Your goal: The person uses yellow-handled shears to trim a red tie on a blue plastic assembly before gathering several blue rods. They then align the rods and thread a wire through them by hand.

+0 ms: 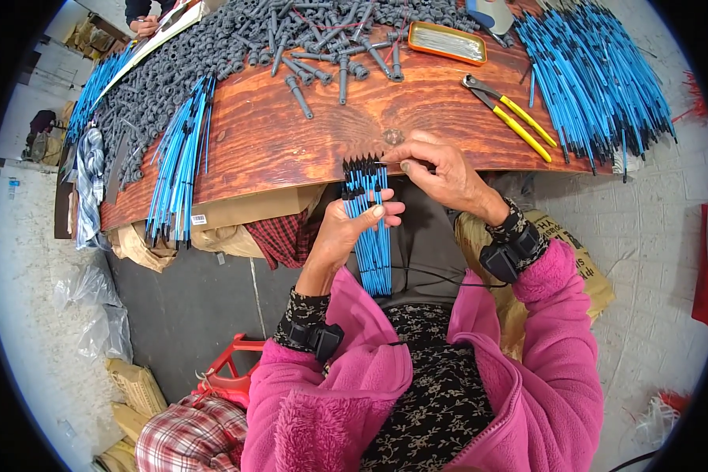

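My left hand [346,234] is closed around a bundle of thin blue rods with black tips [375,263], held upright at the table's front edge. Its thumb lies across the front of the rods, and the black tips form a row at the top. Beside those tips is my right hand [444,173], thumb and index finger drawn together in a pinch. Whatever sits between those fingertips is too small to make out.
Grey plastic stems [342,79] cover the back of the wooden table [267,134]. More blue rods lie left [182,161] and right [598,79]. Yellow-handled pliers [519,126] and an orange-rimmed tray of thin metal pins [448,42] lie at right. A person's hand [144,27] shows far left.
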Action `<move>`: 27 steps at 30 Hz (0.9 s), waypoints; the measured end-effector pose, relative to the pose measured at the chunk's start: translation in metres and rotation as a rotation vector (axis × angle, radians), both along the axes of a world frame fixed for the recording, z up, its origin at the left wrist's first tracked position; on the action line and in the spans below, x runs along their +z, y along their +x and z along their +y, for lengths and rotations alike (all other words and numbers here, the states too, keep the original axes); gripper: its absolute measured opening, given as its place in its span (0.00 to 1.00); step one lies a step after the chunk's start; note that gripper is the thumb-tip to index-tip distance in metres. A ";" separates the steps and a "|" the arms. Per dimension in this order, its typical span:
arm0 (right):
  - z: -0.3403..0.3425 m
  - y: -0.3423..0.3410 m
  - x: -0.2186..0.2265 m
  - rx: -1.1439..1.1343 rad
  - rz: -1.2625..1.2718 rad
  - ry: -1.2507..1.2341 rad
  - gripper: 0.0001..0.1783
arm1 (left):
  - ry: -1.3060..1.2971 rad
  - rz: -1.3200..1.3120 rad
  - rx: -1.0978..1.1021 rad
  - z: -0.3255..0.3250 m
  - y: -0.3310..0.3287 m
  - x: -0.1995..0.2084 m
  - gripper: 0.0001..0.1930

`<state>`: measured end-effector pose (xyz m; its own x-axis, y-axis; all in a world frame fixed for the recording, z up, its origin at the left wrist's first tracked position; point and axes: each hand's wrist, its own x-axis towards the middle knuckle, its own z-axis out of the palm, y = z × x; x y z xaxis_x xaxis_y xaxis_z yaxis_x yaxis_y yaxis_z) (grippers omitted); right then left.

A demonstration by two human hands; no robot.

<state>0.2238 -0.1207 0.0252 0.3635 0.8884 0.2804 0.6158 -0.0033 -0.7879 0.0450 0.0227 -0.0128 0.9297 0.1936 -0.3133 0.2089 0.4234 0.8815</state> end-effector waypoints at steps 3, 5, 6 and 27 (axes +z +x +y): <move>0.000 0.000 0.000 -0.013 0.009 -0.008 0.12 | 0.007 -0.001 -0.003 0.001 0.000 0.000 0.21; 0.000 -0.001 -0.002 -0.016 0.011 0.004 0.12 | 0.004 0.000 -0.001 0.001 0.000 0.000 0.21; 0.001 -0.001 -0.002 -0.018 0.011 0.016 0.12 | 0.002 0.001 -0.001 0.001 0.000 0.000 0.21; 0.004 -0.006 -0.001 -0.057 -0.030 0.033 0.13 | -0.036 0.003 0.006 0.000 -0.001 -0.001 0.22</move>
